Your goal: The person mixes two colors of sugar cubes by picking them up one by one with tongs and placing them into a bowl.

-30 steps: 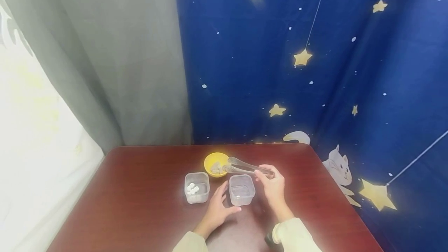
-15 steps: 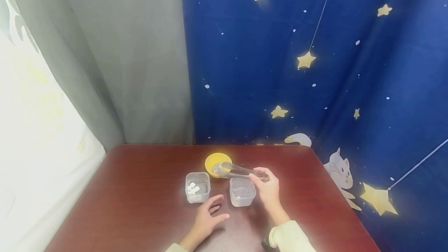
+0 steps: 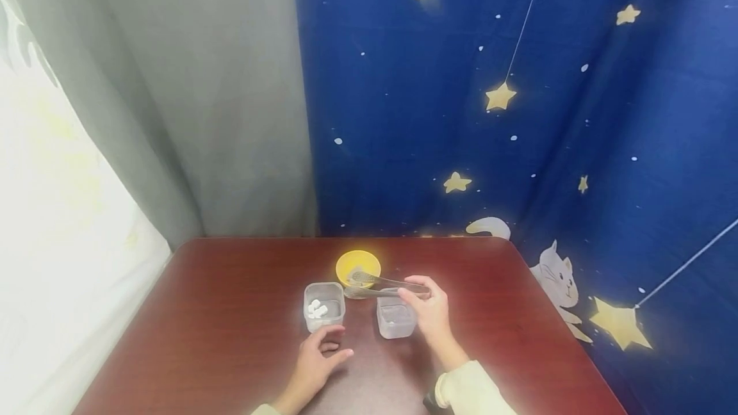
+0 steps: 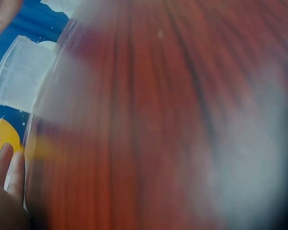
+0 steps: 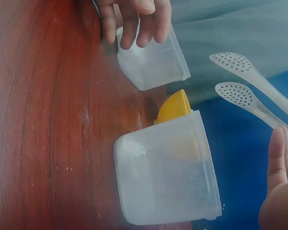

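Note:
My right hand (image 3: 429, 312) grips metal tongs (image 3: 375, 292) near their joined end, above a clear plastic container (image 3: 396, 330). The tongs' perforated tips are spread apart in the right wrist view, with nothing between them. In the head view they overlap the front rim of a yellow bowl (image 3: 344, 264) and partly hide pale lumps inside it. My left hand (image 3: 314, 360), its fingers loosely bent and holding nothing, is at the front of a second clear container (image 3: 310, 324). Several small white pieces (image 3: 317, 309) lie in that container.
All three vessels stand on a reddish-brown wooden table (image 3: 230, 312). A grey curtain (image 3: 248, 114) and a blue star-patterned curtain (image 3: 403, 114) hang behind its far edge. White cloth (image 3: 86, 242) hangs along the left side.
The tongs have moved left and toward me, from over the bowl to its front rim. My left hand has moved left, from beside the right container to the front of the left one.

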Tool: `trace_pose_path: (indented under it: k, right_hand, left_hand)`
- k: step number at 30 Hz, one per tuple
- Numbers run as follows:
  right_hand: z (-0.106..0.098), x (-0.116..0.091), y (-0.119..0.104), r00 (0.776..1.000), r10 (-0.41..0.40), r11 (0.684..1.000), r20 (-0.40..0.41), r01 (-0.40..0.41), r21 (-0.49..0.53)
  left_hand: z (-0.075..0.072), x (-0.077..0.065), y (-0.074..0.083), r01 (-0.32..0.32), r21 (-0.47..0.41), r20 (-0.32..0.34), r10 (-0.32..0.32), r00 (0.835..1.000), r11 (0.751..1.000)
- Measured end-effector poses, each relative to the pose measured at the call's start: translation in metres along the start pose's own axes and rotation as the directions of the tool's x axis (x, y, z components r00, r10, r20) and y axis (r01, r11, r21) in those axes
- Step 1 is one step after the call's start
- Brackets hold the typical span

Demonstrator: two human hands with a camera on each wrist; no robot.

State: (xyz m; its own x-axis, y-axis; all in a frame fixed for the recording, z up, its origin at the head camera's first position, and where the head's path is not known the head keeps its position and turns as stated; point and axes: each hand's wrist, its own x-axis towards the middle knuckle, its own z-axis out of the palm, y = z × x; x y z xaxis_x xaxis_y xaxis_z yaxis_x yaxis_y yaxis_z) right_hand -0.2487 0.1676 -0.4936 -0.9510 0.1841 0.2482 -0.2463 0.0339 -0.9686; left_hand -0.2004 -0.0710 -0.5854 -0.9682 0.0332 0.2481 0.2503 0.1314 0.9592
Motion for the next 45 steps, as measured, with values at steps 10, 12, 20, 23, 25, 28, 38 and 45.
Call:
trace_pose_path:
  k: [10, 12, 20, 23, 25, 28, 38, 45]
  right_hand:
    - [0.011, -0.008, -0.009, 0.999, -0.009, 1.0, 0.039, 0.01, -0.026]
    - [0.013, -0.006, -0.001, 0.999, -0.02, 1.0, 0.045, 0.021, -0.023]
    - [0.024, -0.004, 0.007, 0.997, -0.023, 0.999, 0.072, 0.026, -0.03]
    - [0.028, -0.009, -0.007, 0.995, -0.037, 0.996, 0.088, 0.044, -0.071]
    - [0.031, -0.011, -0.017, 0.993, -0.047, 0.995, 0.109, 0.056, -0.079]
    - [0.034, -0.013, -0.024, 0.988, -0.069, 0.994, 0.138, 0.08, -0.073]
    - [0.05, -0.006, 0.004, 0.987, -0.039, 0.979, 0.154, 0.069, -0.193]
    - [0.062, -0.008, 0.006, 0.983, -0.086, 0.987, 0.163, 0.106, -0.12]
  left_hand:
    - [-0.02, 0.003, -0.007, -0.076, 0.084, -0.159, 0.088, 0.983, 0.994]
    - [-0.023, 0.002, -0.008, -0.068, 0.114, -0.186, 0.089, 0.978, 0.991]
    - [-0.033, 0.007, -0.006, 0.006, 0.184, -0.269, 0.045, 0.962, 0.983]
    - [-0.036, 0.012, -0.006, 0.009, 0.182, -0.299, 0.047, 0.953, 0.983]
    - [-0.039, 0.016, -0.006, 0.007, 0.194, -0.315, 0.056, 0.947, 0.981]
    - [-0.042, 0.021, -0.007, 0.007, 0.23, -0.329, 0.071, 0.942, 0.973]
    - [-0.053, 0.039, -0.011, 0.015, 0.276, -0.229, 0.051, 0.972, 0.961]
    - [-0.058, 0.048, -0.01, 0.019, 0.237, -0.127, 0.011, 0.992, 0.971]
